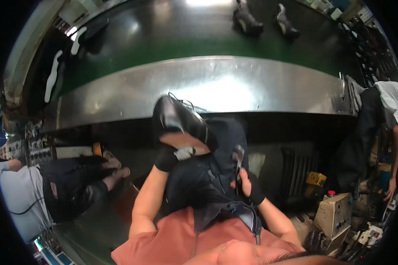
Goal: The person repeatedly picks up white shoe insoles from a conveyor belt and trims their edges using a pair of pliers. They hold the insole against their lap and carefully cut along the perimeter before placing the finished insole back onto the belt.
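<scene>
A black leather shoe (168, 112) with loose laces rests tilted over my lap, its tan underside (188, 142) turned toward me. My left hand (182, 153), in a black glove with pale wrapping on a finger, is closed on the near edge of the shoe. To the right, above my thigh, my right hand (246, 184) wears a black wrist covering and is wrapped round the dark handle of what looks like a hammer (239, 159). Its metal head points up and is slightly blurred. A gap separates this tool from the shoe.
Just beyond the shoe runs a metal ledge (287, 84), with a dark green conveyor belt (181, 46) behind it. Two dark shoes (247, 20) stand on the belt; white-edged pieces (54, 77) lie at its left. People work on both sides. A control box (334, 214) with a red button stands right.
</scene>
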A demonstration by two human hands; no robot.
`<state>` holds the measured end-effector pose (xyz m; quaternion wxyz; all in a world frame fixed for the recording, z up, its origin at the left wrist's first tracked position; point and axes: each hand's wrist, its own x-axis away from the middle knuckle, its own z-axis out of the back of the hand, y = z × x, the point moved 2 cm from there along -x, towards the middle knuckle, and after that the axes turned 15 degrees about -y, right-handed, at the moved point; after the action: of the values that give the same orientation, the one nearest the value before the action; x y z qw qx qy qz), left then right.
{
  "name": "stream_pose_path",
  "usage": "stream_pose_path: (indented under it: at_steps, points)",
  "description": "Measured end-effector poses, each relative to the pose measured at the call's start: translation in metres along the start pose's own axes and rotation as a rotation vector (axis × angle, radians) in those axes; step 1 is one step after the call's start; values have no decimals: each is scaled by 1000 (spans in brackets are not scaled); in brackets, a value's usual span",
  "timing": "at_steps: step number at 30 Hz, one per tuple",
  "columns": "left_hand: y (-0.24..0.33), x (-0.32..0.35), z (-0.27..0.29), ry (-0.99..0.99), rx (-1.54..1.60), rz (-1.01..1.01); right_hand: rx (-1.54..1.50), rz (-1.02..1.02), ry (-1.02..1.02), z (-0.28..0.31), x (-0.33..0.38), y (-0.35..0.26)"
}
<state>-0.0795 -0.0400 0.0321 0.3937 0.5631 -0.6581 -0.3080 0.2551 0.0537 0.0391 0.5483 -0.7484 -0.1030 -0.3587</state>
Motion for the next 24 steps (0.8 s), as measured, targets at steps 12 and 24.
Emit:
stream_pose_path:
  at_steps: [12,24]
  points:
    - [39,14,-126,333,-1024,-599,321,539,-12,-25,-37,-124]
    - [55,-54,-56,336,-750,-375,282,273,109,-36,-3,-109]
